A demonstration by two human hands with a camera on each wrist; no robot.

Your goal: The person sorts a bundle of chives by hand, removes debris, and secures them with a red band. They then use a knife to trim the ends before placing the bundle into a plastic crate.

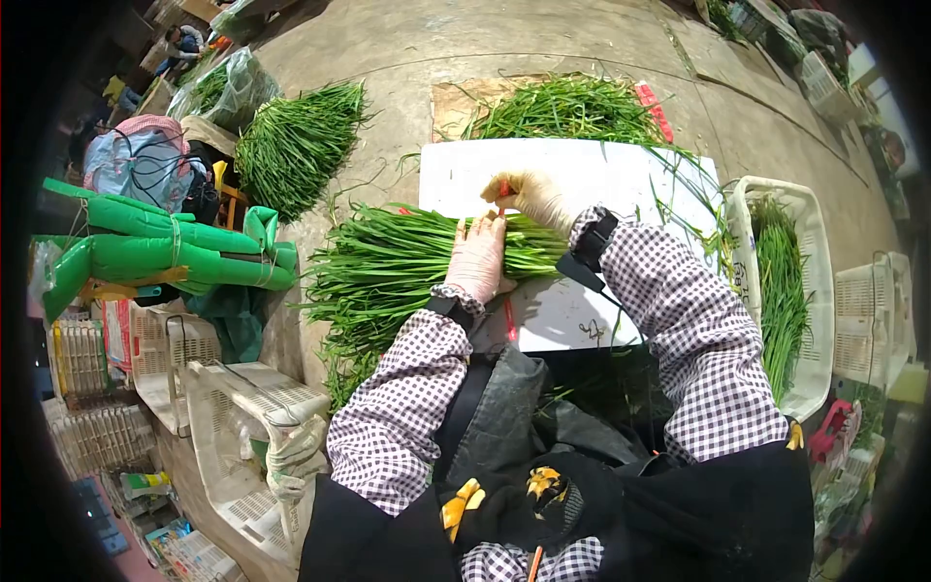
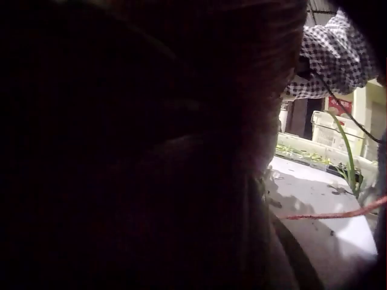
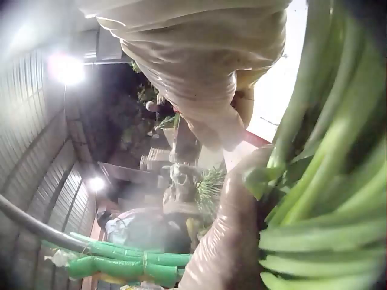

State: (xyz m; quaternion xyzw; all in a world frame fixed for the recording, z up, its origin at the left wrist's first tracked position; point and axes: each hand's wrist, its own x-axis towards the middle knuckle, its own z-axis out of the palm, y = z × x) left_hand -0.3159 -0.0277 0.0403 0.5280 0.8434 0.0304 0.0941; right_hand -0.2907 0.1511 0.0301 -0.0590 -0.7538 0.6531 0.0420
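Note:
A thick bundle of garlic chives (image 1: pixel 388 254) lies across a white board (image 1: pixel 451 167). My gloved left hand (image 1: pixel 477 258) holds the bundle from above near its stem end, fingers laid over the top and thumb on the near side. Just beyond it, my gloved right hand (image 1: pixel 531 197) pinches a red tie (image 1: pixel 503 188) with curled fingers. More of this tie runs out on the near side of the bundle over the board. In the right wrist view both gloves meet close to the red tie, beside the green stems (image 3: pixel 326 205). The left wrist view is mostly dark.
Loose chives (image 1: pixel 572 109) lie on cardboard beyond the board. Another pile (image 1: pixel 301 145) is on the floor at left, near green wrapped rolls (image 1: pixel 184 242). A white crate (image 1: pixel 819 291) with chives stands at right; an upturned crate (image 1: pixel 257 388) is at left.

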